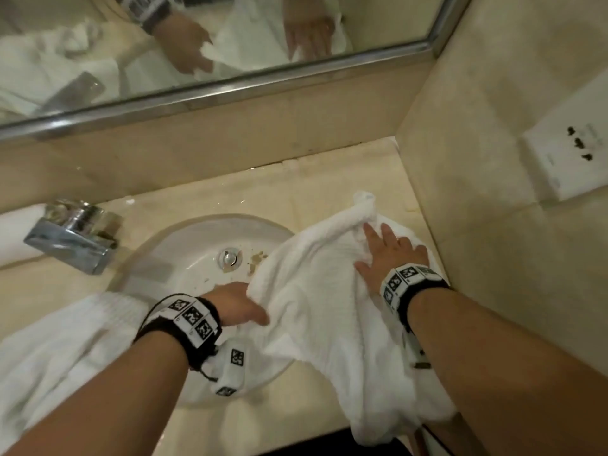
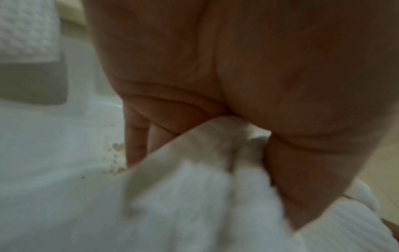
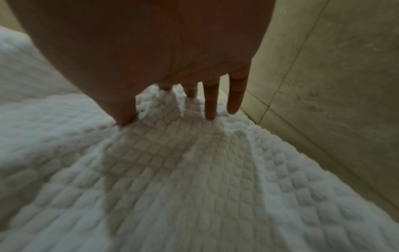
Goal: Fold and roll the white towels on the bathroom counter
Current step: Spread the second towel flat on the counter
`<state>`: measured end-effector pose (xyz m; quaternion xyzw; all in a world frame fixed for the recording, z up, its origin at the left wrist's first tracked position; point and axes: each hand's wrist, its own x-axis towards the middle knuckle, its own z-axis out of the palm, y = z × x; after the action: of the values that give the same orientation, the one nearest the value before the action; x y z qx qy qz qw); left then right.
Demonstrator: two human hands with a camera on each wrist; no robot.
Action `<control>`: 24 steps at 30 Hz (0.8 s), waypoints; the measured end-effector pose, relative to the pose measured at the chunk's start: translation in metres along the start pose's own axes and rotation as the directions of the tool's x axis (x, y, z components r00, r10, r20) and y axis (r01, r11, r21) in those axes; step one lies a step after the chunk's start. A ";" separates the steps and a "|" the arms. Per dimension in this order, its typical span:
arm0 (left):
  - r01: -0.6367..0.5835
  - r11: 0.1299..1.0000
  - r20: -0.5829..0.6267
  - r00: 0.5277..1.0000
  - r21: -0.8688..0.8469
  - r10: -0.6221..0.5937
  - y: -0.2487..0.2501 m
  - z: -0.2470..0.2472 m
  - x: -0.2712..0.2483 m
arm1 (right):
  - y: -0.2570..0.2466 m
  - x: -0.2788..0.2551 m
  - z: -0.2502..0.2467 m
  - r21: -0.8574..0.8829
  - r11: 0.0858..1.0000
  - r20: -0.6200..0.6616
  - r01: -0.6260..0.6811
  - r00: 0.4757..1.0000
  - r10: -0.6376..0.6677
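A white waffle-weave towel (image 1: pixel 322 311) lies spread over the right side of the counter, draped partly into the sink and over the front edge. My left hand (image 1: pixel 241 304) pinches its left edge above the basin; in the left wrist view the thumb and fingers clamp the towel (image 2: pixel 194 196) fold. My right hand (image 1: pixel 390 253) lies flat on the towel near the right wall, fingers straight and spread, pressing the cloth (image 3: pixel 183 170) down. A second white towel (image 1: pixel 62 343) lies bunched on the counter at the lower left.
The round white sink (image 1: pixel 194 258) with its drain plug (image 1: pixel 230 258) sits at centre. A chrome faucet (image 1: pixel 72 235) stands at left with a rolled white towel (image 1: pixel 14 232) behind it. A tiled wall (image 1: pixel 493 192) with a socket plate (image 1: pixel 572 149) closes the right side; a mirror (image 1: pixel 197 44) runs behind.
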<state>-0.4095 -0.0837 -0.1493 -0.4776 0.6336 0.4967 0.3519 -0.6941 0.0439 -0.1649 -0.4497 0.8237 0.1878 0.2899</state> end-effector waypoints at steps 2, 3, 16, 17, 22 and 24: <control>0.042 0.998 -0.076 0.996 -0.046 -0.045 -0.002 -0.012 -0.006 | 0.004 0.003 -0.005 -0.015 0.998 0.014 -0.067 0.998 0.067; 0.048 0.990 -0.123 0.990 -0.131 -0.064 -0.002 -0.018 -0.009 | 0.005 0.005 -0.006 -0.013 0.995 0.031 -0.101 0.994 0.101; 0.262 0.854 -0.284 0.865 -0.449 -0.414 -0.066 -0.034 -0.002 | -0.002 0.026 -0.012 0.144 0.986 -0.130 0.082 0.989 -0.064; 0.258 0.838 -0.277 0.863 -0.480 -0.424 -0.071 -0.030 0.001 | -0.002 0.027 -0.011 0.155 0.985 -0.126 0.078 0.990 -0.058; 0.212 0.709 -0.172 0.887 -0.673 -0.429 -0.048 -0.026 -0.016 | -0.009 0.033 -0.012 0.065 0.998 -0.008 0.024 1.000 -0.023; 0.119 0.626 -0.162 0.913 -0.771 -0.374 -0.030 -0.028 -0.025 | -0.013 0.036 -0.014 0.046 0.998 -0.015 0.032 0.999 -0.032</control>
<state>-0.3727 -0.1062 -0.1281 -0.7335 0.3474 0.5776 0.0873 -0.7027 0.0064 -0.1786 -0.4572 0.8226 0.1608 0.2975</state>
